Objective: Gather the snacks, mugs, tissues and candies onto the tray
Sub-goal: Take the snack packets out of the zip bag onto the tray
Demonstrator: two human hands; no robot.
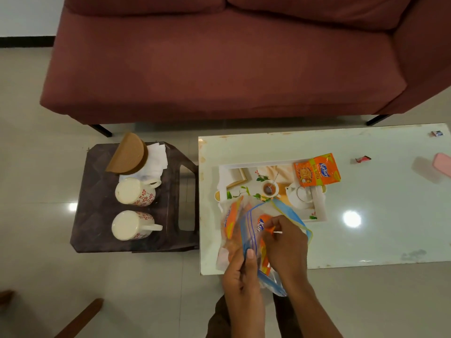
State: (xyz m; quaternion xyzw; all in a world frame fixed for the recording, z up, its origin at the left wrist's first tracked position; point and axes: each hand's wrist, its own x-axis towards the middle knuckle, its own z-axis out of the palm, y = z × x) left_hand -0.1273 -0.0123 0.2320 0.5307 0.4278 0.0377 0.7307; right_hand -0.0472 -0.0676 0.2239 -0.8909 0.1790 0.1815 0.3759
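Two mugs point(135, 192) point(133, 225), one tray point(319, 211), two loose candies point(363, 159) point(436, 133), one snack packet point(316, 170) lying on the tray

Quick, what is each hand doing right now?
Left hand: closed, pinching the zip bag.
Right hand: closed on an orange snack packet in the bag.

One head-worn view, looking steeply down from above; white table point(366, 215) lower right, sofa point(219, 57) across the top, hands nearest
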